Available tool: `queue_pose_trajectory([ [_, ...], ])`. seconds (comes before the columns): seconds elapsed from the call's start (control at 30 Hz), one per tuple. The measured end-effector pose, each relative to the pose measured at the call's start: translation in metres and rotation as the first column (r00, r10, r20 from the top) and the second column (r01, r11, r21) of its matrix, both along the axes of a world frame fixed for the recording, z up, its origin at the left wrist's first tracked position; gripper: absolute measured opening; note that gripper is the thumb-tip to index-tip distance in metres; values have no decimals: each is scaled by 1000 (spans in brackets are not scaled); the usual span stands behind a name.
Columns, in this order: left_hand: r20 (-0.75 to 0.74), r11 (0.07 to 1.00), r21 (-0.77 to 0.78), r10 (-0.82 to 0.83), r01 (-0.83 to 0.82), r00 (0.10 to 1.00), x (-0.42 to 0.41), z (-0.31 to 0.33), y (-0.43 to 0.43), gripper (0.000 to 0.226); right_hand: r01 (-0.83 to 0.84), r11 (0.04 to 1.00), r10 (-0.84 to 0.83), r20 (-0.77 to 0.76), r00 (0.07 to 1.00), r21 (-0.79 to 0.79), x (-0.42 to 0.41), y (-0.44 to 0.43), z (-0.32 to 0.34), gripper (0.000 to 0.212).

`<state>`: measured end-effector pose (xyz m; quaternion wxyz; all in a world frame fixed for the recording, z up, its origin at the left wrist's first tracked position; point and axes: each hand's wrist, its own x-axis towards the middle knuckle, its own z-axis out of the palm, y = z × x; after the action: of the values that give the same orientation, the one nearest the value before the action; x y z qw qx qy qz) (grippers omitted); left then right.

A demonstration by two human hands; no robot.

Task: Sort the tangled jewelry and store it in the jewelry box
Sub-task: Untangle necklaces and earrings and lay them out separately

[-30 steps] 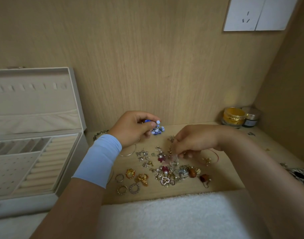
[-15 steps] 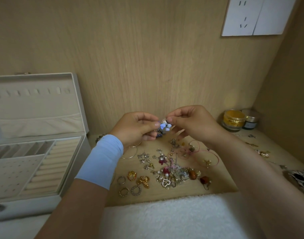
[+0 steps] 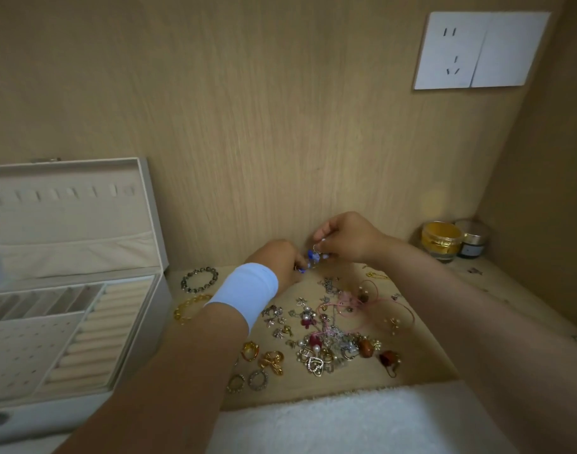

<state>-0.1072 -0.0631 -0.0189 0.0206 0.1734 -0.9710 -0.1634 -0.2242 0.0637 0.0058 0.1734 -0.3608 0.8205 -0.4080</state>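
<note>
Observed a wooden shelf (image 3: 428,339) bounded by a back wall and a right side wall, with a white towel (image 3: 329,421) along its front edge. Noted the jewelry box (image 3: 153,322) open at the left edge, lid upright, compartments exposed. Recorded bare surface to the right of the tangled jewelry pile (image 3: 326,339), up to two jars (image 3: 441,239) in the back corner. Found left hand (image 3: 277,260) and right hand (image 3: 349,237) close to the back wall, both pinching one blue bead piece (image 3: 313,258) with curled fingertips. Located a dark bead bracelet (image 3: 199,279) between box and left wrist.
</note>
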Motion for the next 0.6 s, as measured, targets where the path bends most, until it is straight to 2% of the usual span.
queue_pose_trajectory([
  [0.17,-16,998,-46,31,-32,999,5,1,-11,26,-23,984,65,-235,970,177,-4,-7,-18,17],
  [0.3,-44,999,-54,3,-6,999,6,-4,-14,25,40,984,32,-396,918,173,-3,-1,-17,20],
  [0.47,-2,996,-81,-25,25,1000,5,-9,-12,29,-127,947,226,-328,917,295,4,5,-19,23],
  [0.6,-53,998,-58,-20,17,998,12,2,-7,27,-138,973,190,-299,935,186,2,19,-10,13],
])
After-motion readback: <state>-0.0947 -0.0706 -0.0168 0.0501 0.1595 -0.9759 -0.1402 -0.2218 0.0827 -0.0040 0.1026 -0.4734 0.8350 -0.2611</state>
